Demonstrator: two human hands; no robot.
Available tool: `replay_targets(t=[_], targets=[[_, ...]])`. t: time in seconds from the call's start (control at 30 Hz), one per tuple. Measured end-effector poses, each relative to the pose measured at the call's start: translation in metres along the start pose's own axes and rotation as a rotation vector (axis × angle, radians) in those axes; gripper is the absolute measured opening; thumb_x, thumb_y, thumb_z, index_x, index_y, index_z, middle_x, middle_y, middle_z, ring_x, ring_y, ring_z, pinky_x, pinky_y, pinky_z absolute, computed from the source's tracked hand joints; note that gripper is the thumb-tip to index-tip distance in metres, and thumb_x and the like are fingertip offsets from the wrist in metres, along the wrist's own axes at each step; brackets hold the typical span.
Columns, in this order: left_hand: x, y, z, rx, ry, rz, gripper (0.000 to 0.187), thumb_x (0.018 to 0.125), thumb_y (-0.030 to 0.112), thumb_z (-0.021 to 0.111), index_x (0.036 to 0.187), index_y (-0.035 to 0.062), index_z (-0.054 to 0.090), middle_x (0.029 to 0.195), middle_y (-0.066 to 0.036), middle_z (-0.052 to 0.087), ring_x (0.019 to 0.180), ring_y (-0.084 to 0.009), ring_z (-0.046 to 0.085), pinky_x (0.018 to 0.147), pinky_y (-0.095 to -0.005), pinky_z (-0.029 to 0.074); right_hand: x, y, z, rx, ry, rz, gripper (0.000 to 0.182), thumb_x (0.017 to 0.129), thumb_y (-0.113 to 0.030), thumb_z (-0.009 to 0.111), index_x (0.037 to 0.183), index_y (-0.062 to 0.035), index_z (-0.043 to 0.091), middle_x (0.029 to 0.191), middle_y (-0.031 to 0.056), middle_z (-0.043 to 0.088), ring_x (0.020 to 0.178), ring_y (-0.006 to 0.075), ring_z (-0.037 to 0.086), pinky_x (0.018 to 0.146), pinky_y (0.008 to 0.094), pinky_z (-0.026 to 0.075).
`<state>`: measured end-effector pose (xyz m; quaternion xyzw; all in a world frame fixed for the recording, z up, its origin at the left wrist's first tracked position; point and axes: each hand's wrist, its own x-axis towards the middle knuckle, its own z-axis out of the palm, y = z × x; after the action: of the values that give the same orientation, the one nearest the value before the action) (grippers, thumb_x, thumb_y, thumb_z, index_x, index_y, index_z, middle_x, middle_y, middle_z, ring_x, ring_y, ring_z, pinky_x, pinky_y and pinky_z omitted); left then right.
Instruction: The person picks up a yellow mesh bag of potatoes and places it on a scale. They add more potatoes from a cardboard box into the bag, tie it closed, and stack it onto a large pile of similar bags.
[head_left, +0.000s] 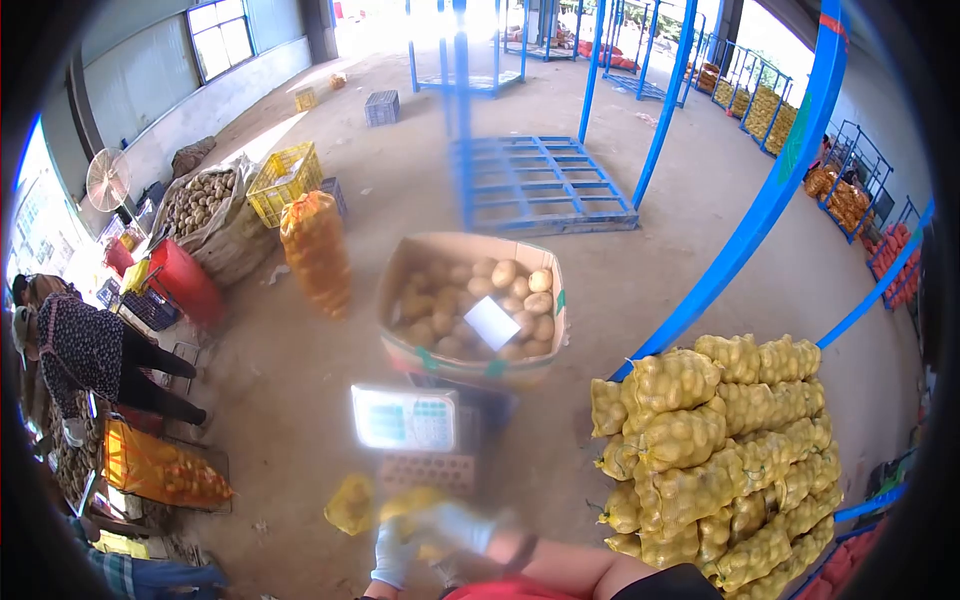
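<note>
Both hands wear pale gloves and are close together at the bottom centre. My left hand [393, 555] is upright beside a blurred yellow mesh bag [412, 503]. My right hand [462, 527] reaches across to the same bag, smeared by motion; its fingers cannot be made out. Another small yellow mesh bag [350, 504] lies just to the left. Beyond the hands stands a scale with a lit display panel [405, 418]. Behind it, a cardboard box [470, 372] holds several potatoes [505, 274] and a white card [492, 323].
Filled yellow mesh bags [730, 450] are stacked at right beside a blue metal post [740, 250]. A blue pallet frame [550, 185] stands beyond the box. An orange mesh sack [316, 255] and yellow crate [284, 184] are at left. A person [90, 345] bends at far left.
</note>
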<state>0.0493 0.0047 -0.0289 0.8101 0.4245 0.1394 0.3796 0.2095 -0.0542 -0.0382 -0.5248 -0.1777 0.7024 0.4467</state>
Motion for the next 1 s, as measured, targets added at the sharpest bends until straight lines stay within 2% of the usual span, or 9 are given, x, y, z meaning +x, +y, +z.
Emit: replay_targets(t=[0.13, 0.2, 0.3, 0.37, 0.53, 0.67, 0.77, 0.87, 1.0], targets=[[0.008, 0.005, 0.001, -0.015, 0.019, 0.085, 0.03, 0.077, 0.014, 0.065, 0.102, 0.0012, 0.055, 0.095, -0.015, 0.06, 0.086, -0.0309, 0.059, 0.076, -0.0361, 0.048, 0.027, 0.022, 0.011, -0.207, 0.135, -0.432, 0.035, 0.091, -0.031, 0.056, 0.111, -0.0034, 0.062, 0.1, 0.0064, 0.065, 0.088, 0.0142, 0.06, 0.075, 0.0279, 0.048], [0.014, -0.022, 0.017, -0.063, -0.053, 0.053, 0.028, 0.078, 0.022, 0.066, 0.097, 0.0033, 0.056, 0.086, -0.012, 0.059, 0.082, -0.0302, 0.058, 0.072, -0.0378, 0.048, 0.016, 0.011, 0.054, 0.385, 0.166, -0.235, 0.045, 0.095, -0.043, 0.047, 0.105, -0.0033, 0.064, 0.101, 0.0062, 0.064, 0.089, 0.0138, 0.059, 0.08, 0.0253, 0.046], [0.016, -0.035, 0.015, -0.147, -0.184, -0.02, 0.025, 0.08, 0.022, 0.065, 0.094, 0.0035, 0.056, 0.085, -0.01, 0.058, 0.08, -0.0274, 0.056, 0.07, -0.0365, 0.047, -0.081, -0.051, 0.126, 0.021, 0.758, -0.418, 0.042, 0.093, -0.044, 0.049, 0.089, -0.0043, 0.063, 0.085, 0.0117, 0.063, 0.076, 0.0279, 0.06, 0.072, 0.0381, 0.046], [0.011, -0.018, 0.022, -0.162, -0.301, -0.003, 0.023, 0.081, 0.022, 0.064, 0.093, 0.0036, 0.056, 0.084, -0.009, 0.057, 0.079, -0.0255, 0.054, 0.069, -0.0356, 0.046, -0.057, -0.04, 0.113, -0.087, 0.746, -0.425, 0.043, 0.09, -0.043, 0.053, 0.076, -0.0031, 0.063, 0.07, 0.0178, 0.063, 0.067, 0.0355, 0.062, 0.067, 0.045, 0.046], [-0.024, 0.056, 0.026, -0.109, -0.53, 0.183, 0.019, 0.084, 0.021, 0.061, 0.088, 0.0039, 0.055, 0.082, -0.007, 0.055, 0.075, -0.0208, 0.051, 0.066, -0.0333, 0.043, -0.169, -0.046, 0.116, 0.015, 0.911, -0.442, 0.04, 0.089, -0.037, 0.057, 0.074, 0.0003, 0.063, 0.065, 0.015, 0.062, 0.064, 0.0282, 0.063, 0.064, 0.0417, 0.047], [-0.054, 0.155, 0.006, -0.01, -0.711, 0.509, 0.017, 0.086, 0.021, 0.059, 0.085, 0.0041, 0.055, 0.08, -0.005, 0.054, 0.072, -0.017, 0.048, 0.064, -0.0315, 0.041, -0.326, -0.062, 0.115, 0.186, 0.677, -0.756, 0.035, 0.09, -0.032, 0.058, 0.078, 0.0013, 0.062, 0.067, 0.011, 0.061, 0.07, 0.0176, 0.062, 0.064, 0.0376, 0.046], [-0.077, 0.239, -0.019, 0.056, -0.797, 0.874, 0.017, 0.088, 0.021, 0.057, 0.083, 0.0043, 0.055, 0.079, -0.003, 0.053, 0.07, -0.0142, 0.046, 0.062, -0.0302, 0.04, -0.41, 0.019, 0.054, 0.159, 0.692, -1.57, 0.031, 0.091, -0.031, 0.056, 0.089, -0.0001, 0.059, 0.079, 0.0094, 0.061, 0.081, 0.015, 0.06, 0.07, 0.0337, 0.047], [-0.117, 0.305, 0.003, -0.261, -0.803, 0.81, 0.022, 0.089, 0.02, 0.056, 0.073, 0.0063, 0.05, 0.07, 0.001, 0.049, 0.065, -0.0092, 0.04, 0.057, -0.0287, 0.034, -0.45, 0.142, 0.004, 0.767, 1.117, -1.415, 0.037, 0.09, -0.036, 0.055, 0.095, 0.0005, 0.055, 0.085, 0.0107, 0.059, 0.085, 0.0174, 0.058, 0.073, 0.0352, 0.047], [-0.175, 0.392, 0.108, -0.43, -0.999, 0.828, 0.014, 0.085, 0.008, 0.06, 0.072, 0.0037, 0.055, 0.063, 0.0, 0.049, 0.061, -0.0067, 0.045, 0.052, -0.0242, 0.035, -0.427, 0.257, -0.028, 1.256, 1.233, -1.223, 0.047, 0.089, -0.043, 0.053, 0.104, 0.0014, 0.049, 0.094, 0.0124, 0.057, 0.091, 0.0207, 0.056, 0.077, 0.0373, 0.047]])
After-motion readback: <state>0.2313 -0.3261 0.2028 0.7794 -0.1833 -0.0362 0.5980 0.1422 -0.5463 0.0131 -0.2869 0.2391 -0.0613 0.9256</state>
